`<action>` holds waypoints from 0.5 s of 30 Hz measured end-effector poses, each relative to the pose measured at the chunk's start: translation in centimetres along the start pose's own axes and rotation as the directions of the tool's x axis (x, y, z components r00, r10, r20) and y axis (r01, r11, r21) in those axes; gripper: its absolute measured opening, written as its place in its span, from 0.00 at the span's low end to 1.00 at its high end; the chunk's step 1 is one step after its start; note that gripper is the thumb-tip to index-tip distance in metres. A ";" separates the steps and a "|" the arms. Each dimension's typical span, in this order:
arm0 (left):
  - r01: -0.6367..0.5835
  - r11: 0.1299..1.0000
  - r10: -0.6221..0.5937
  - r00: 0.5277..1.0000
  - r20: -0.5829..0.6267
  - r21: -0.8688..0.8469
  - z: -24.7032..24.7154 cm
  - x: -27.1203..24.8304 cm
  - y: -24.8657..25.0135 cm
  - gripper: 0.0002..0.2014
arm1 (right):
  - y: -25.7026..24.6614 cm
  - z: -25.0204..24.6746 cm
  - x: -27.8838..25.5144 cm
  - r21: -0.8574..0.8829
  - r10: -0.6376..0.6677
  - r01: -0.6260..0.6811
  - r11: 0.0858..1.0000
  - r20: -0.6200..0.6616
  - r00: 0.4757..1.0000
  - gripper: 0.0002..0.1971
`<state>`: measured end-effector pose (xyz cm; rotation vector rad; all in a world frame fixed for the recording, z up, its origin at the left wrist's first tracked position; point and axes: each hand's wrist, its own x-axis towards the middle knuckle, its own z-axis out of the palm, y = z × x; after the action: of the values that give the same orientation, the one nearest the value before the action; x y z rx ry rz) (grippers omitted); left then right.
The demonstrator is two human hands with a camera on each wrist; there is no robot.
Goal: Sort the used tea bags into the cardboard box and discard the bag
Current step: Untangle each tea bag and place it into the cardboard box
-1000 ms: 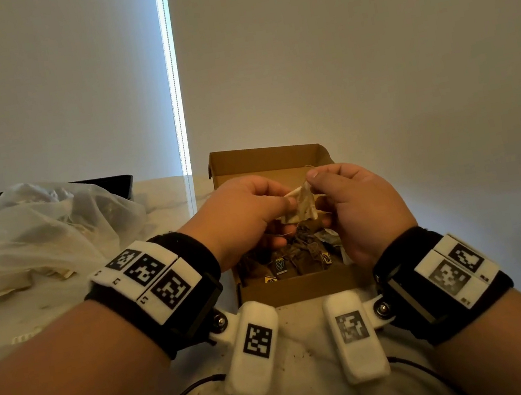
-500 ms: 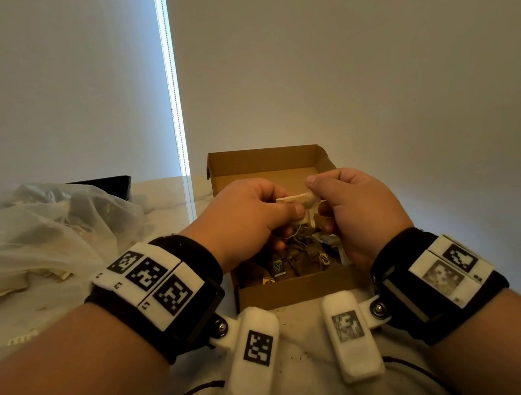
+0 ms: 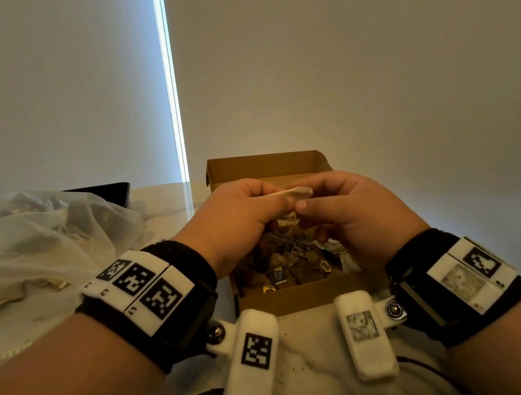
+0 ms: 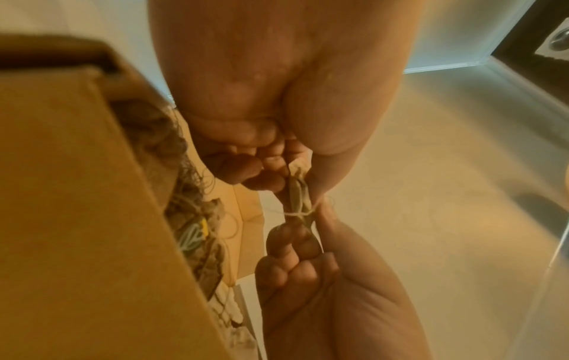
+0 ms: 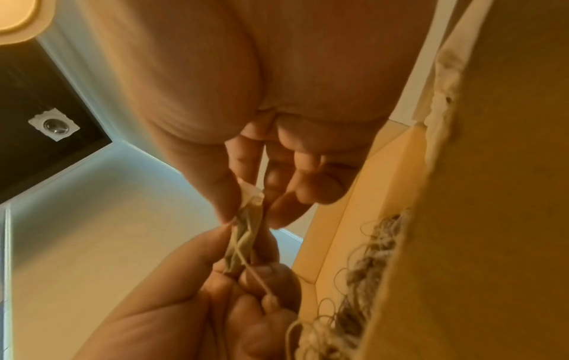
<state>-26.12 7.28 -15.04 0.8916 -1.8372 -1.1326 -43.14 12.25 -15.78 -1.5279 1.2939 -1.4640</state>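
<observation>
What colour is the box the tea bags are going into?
Plain brown cardboard box, unprinted; the head view shows it best.

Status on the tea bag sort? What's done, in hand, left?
Done: the cardboard box already holds a pile of used tea bags. In hand: the left hand and right hand pinch one tea bag above the box. Left: more pale pieces, likely tea bags, show inside the plastic bag, which is not yet discarded.
</observation>
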 end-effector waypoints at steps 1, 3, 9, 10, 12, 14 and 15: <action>0.001 1.000 -0.001 1.000 -0.007 -0.016 0.0 0.0 0.0 0.07 | 0.1 0.0 0.1 0.012 0.007 -0.007 1.000 -0.012 1.000 0.06; 0.001 0.999 -0.003 1.000 -0.029 -0.045 0.1 0.0 0.1 0.07 | 0.1 0.1 0.2 0.106 0.055 -0.048 0.993 -0.070 0.996 0.05; -0.043 0.985 0.064 0.990 -0.128 0.165 -0.2 0.2 -0.6 0.09 | 0.1 -2.8 1.0 0.080 0.156 -0.135 0.988 -0.383 0.910 0.03; -0.029 0.982 0.052 0.992 -0.118 0.186 -0.3 0.3 -0.8 0.09 | 0.1 -3.4 1.0 0.045 0.155 -0.150 0.988 -0.404 0.902 0.03; 0.007 0.973 0.012 0.997 -0.079 0.230 -0.4 0.3 -1.0 0.10 | 0.5 -4.0 1.1 -0.055 0.177 -0.218 0.974 -0.411 0.894 0.03; 0.028 0.959 -0.022 0.999 -0.024 0.281 -0.4 0.2 -1.1 0.11 | 1.0 -4.0 1.1 -0.129 0.245 -0.317 0.939 -0.393 0.886 0.03; 0.037 0.955 -0.037 0.999 -0.004 0.294 -0.4 0.1 -1.1 0.12 | 1.3 -4.0 1.2 -0.154 0.283 -0.360 0.920 -0.372 0.884 0.02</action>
<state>-25.69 6.65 -15.88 1.0968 -2.0317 -0.8938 -47.48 11.40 -15.91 -1.1349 1.8753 -1.4417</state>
